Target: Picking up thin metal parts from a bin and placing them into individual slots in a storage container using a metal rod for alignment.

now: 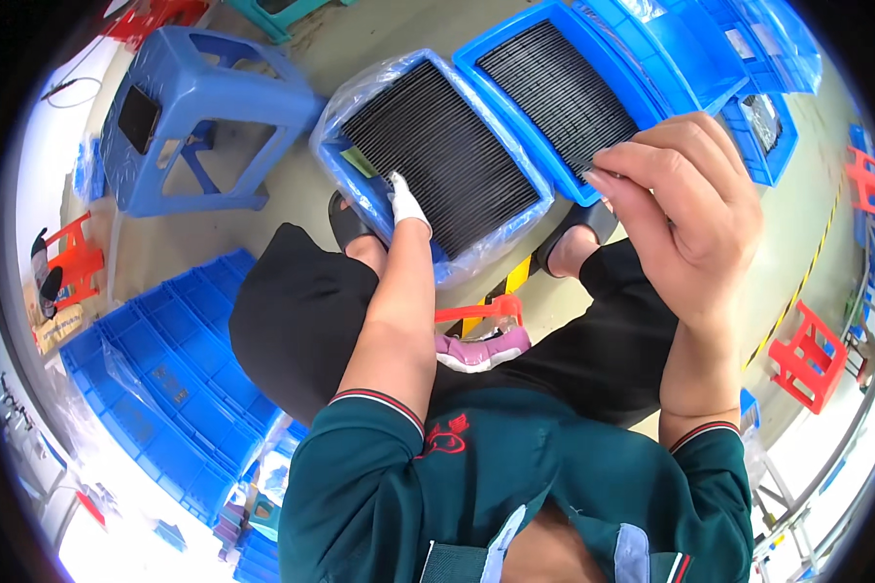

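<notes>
My left hand (408, 206), in a white glove, rests at the near left side of a blue bin (530, 207) lined with clear plastic. Rows of thin black strips (437, 146) fill that bin, and the glove touches their edge; most of its fingers are hidden or too small to make out. A yellow-green slip (360, 162) lies beside the strips. My bare right hand (685, 209) is raised at the right, thumb and fingertips pinched together. Whatever is between those fingertips is too small to name.
A second blue bin (472, 60) of black strips stands right behind. More blue crates (685, 49) sit farther right. A blue stool (190, 117) carries a dark phone (139, 119) at the left. Blue crates (165, 379) lie lower left; a red stool (809, 358) stands right.
</notes>
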`<state>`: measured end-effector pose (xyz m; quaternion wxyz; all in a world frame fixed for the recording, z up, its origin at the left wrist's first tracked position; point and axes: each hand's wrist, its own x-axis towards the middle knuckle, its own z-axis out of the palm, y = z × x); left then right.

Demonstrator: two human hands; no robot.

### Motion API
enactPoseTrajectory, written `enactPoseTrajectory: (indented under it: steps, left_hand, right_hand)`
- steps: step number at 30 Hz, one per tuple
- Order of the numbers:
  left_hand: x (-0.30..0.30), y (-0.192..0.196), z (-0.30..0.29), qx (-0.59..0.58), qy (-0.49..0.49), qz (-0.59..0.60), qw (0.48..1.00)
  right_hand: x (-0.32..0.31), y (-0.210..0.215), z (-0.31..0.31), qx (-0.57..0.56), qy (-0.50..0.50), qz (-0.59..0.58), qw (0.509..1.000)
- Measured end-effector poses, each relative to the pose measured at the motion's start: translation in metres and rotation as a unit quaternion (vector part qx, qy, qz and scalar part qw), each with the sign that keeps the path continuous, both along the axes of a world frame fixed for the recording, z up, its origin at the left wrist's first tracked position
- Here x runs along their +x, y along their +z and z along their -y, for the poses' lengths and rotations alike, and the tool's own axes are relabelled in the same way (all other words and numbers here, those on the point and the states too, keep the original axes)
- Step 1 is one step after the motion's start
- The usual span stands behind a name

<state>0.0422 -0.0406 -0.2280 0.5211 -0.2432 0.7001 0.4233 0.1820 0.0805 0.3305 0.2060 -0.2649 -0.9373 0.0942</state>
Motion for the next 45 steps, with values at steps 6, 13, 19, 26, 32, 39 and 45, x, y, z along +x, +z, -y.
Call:
enactPoseTrajectory:
  steps: [6, 13, 19, 26, 32, 39, 45]
  left_hand:
    - [-0.11, -0.01, 0.037, 0.18, 0.039, 0.036, 0.982]
    - [-0.11, 0.082, 0.022, 0.034, 0.019, -0.039, 0.998]
    - [-0.059, 0.244, -0.047, -0.131, -0.194, -0.558, 0.796]
    - [-0.002, 0.279, -0.178, 0.168, -0.42, -0.629, 0.633]
    - [0.076, 0.251, -0.221, 0.184, -0.677, -0.48, 0.526]
    - [0.165, 0.219, -0.225, 0.082, -0.793, -0.389, 0.462]
    - [0.177, 0.191, -0.233, 0.123, -0.792, -0.463, 0.38]
  right_hand:
    - [-0.003, 0.034, -0.006, 0.018, -0.033, -0.099, 0.994]
    - [0.027, 0.051, -0.016, -0.027, -0.164, -0.204, 0.965]
    - [0.076, 0.053, -0.015, -0.057, -0.269, -0.351, 0.895]
    - [0.126, 0.063, -0.005, -0.072, -0.386, -0.438, 0.809]
    - [0.137, 0.027, 0.028, -0.168, -0.466, -0.396, 0.773]
    - [0.156, 0.017, 0.026, -0.125, -0.452, -0.367, 0.803]
    - [0.168, 0.008, 0.031, -0.13, -0.452, -0.351, 0.81]
